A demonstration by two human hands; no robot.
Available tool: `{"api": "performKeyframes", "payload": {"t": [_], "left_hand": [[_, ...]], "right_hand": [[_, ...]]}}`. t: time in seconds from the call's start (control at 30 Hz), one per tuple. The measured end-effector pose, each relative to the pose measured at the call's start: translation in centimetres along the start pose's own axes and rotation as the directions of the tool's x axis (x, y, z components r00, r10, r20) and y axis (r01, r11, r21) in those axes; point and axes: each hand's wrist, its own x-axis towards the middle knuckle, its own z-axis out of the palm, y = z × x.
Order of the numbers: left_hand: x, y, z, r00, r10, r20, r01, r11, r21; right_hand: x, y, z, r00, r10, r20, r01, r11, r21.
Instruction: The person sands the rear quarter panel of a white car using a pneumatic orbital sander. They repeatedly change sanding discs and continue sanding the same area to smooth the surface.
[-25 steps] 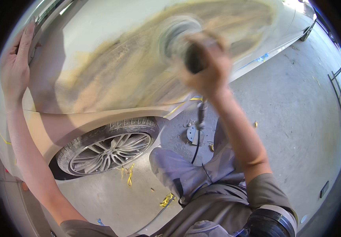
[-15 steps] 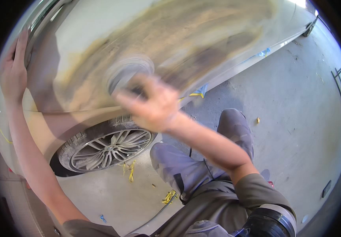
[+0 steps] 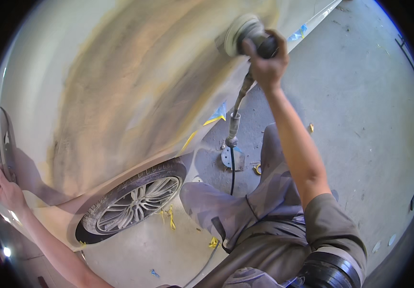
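Observation:
My right hand (image 3: 272,65) grips a round sander (image 3: 245,36) on the white car panel (image 3: 27,77), near the upper right of a broad sanded patch (image 3: 96,96) with brown, grey and yellow bands. A hose (image 3: 234,122) hangs down from the sander. At the far left, my left hand (image 3: 6,189) lies with fingers stretched out against the bodywork beside an oval chrome-edged fitting (image 3: 3,139). Below the panel is a dusty wheel with a multi-spoke rim (image 3: 137,204).
My bent knees (image 3: 202,197) are beside the wheel. Grey floor (image 3: 370,120) holds a pale blue disc (image 3: 228,158), a tape roll (image 3: 257,169) and yellow tape scraps (image 3: 171,218). Blue masking pieces (image 3: 216,113) hang on the panel's lower edge. A dark metal frame (image 3: 407,57) is at far right.
Since half a second ago my right hand and sander have moved up and to the right across the patch. The view has shifted, and my left hand now appears much lower at the left.

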Motion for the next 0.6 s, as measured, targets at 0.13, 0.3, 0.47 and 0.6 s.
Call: {"api": "performKeyframes", "payload": {"t": [0.13, 0.3, 0.47, 0.6], "left_hand": [[0.6, -0.3, -0.2, 0.992, -0.082, -0.095, 0.078, 0.996, -0.044], [-0.7, 2.7, 0.6, 0.972, -0.146, -0.186, 0.151, 0.989, 0.009], [-1.4, 4.8, 0.9, 0.962, -0.108, -0.251, 0.169, 0.956, 0.239], [-0.6, 3.6, 0.7, 0.95, 0.134, -0.281, 0.05, 0.825, 0.563]], "right_hand": [[-1.6, -0.8, 0.3, 0.998, -0.064, -0.004, 0.064, 0.996, -0.064], [-14.9, -7.6, 4.1, 0.906, -0.305, 0.294, 0.314, 0.949, 0.017], [-15.7, -8.0, 3.2, 0.765, -0.485, 0.423, 0.492, 0.865, 0.101], [-7.5, -2.6, 1.6, 0.929, -0.332, 0.163, 0.331, 0.943, 0.031]]}}
